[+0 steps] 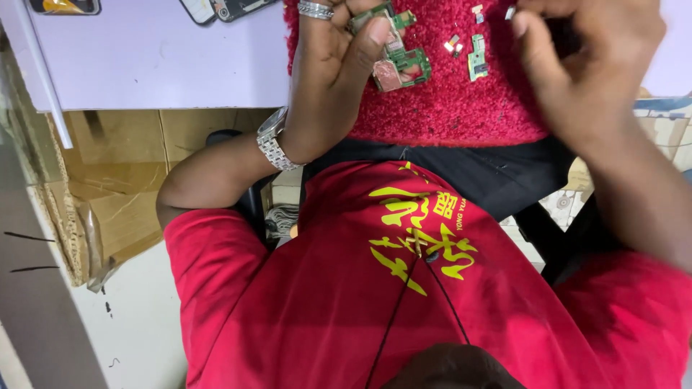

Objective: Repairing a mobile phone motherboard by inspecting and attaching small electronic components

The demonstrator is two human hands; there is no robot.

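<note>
Holding green circuit board (395, 54) pinched in left hand (333, 68), upper centre, over red mat (461, 108); right hand (577, 61) fingers curled, grip unclear. Next move likely needs steady board support.

Circuit board (401, 61) sat in left hand (335, 68) over the mat (447, 108). Small board pieces (476, 61) lay on mat between it and right hand (584, 65). Phones (223, 9) lay on table (158, 57), left of mat.
</note>
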